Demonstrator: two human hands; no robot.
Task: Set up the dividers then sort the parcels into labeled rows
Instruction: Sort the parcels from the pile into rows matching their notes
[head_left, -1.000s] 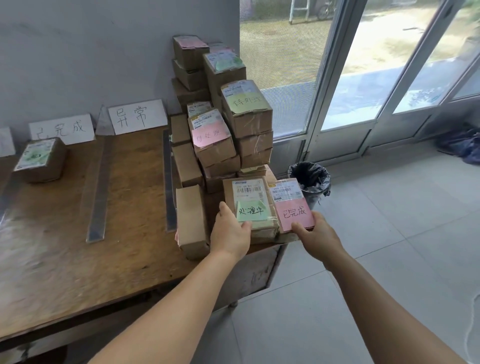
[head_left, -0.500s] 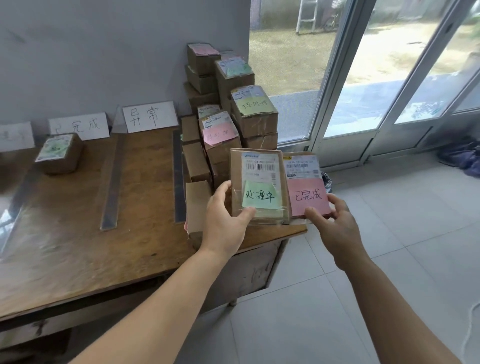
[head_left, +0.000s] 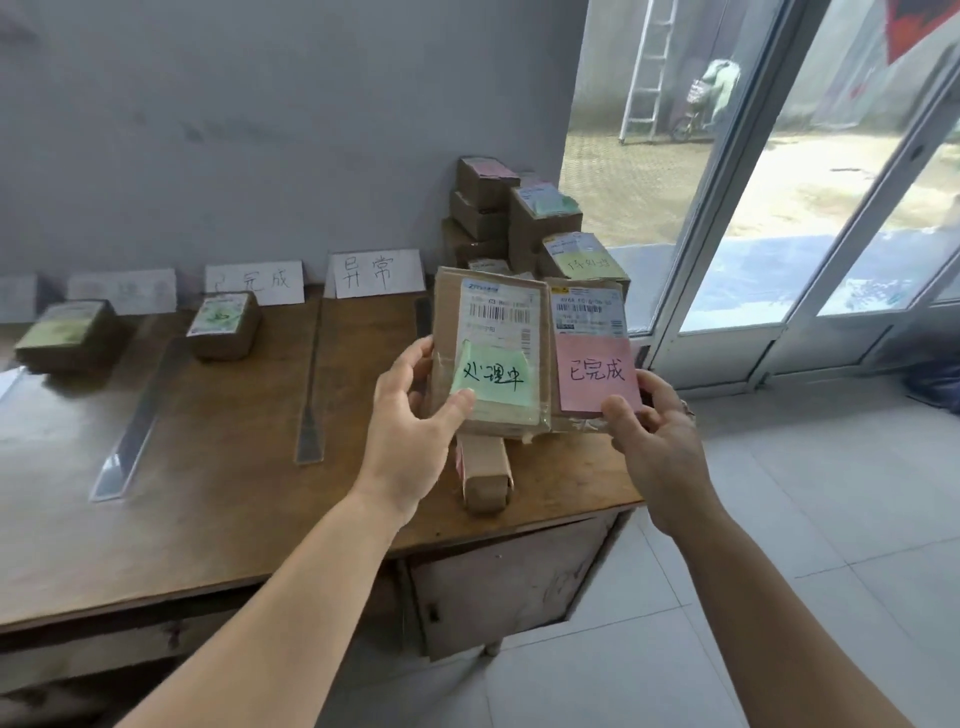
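My left hand (head_left: 415, 415) grips a flat brown parcel with a green note (head_left: 493, 332), lifted above the desk's right end. Beside it my right hand (head_left: 649, 431) holds a second flat parcel with a pink note (head_left: 592, 343). Behind both rises a stack of boxed parcels (head_left: 519, 218) against the wall. Clear divider strips (head_left: 130, 431) (head_left: 310, 395) lie lengthwise on the wooden desk (head_left: 234, 493). White row labels (head_left: 376, 273) (head_left: 254, 283) lean on the wall. One parcel (head_left: 223, 325) sits under a label, another (head_left: 67, 332) further left.
A narrow brown box (head_left: 485, 473) lies on the desk just under the held parcels, near the front right corner. Glass doors (head_left: 779, 208) stand to the right over a tiled floor. A dark bundle (head_left: 935, 387) lies on the floor at far right.
Both hands have lifted the two flat parcels off the stack at the desk's right end and raised them. My view has swung left, showing more of the desk.
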